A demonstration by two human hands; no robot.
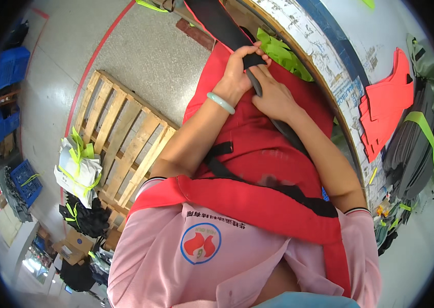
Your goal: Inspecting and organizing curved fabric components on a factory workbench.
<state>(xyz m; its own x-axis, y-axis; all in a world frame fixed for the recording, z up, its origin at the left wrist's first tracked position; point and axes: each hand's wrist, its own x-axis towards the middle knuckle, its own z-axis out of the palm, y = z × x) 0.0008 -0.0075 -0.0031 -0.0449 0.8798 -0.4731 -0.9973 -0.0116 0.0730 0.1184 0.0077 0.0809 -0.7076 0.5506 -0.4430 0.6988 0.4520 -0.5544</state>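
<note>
A long black fabric strip with a red edge (pixel 222 25) comes down from the top of the view to my two hands. My left hand (pixel 236 71) is closed round its lower end, with thumb and fingertips pressed together. Close against it on the right, my right hand (pixel 274 100) grips the same strip with its fingers bent, some of them hidden under the cloth. A narrow dark grey band (pixel 289 132) trails from between the hands over the red apron (pixel 258 149) on my lap. Where band and strip meet is covered by my fingers.
A wooden pallet (pixel 119 128) lies on the floor to the left, with a white bundle (pixel 78 167) tied in green beside it. Along the right runs a worktable (pixel 330 56) bearing red fabric pieces (pixel 389 102) and a stack of grey pieces (pixel 414 143). Bright green cloth (pixel 283 54) hangs beyond my hands.
</note>
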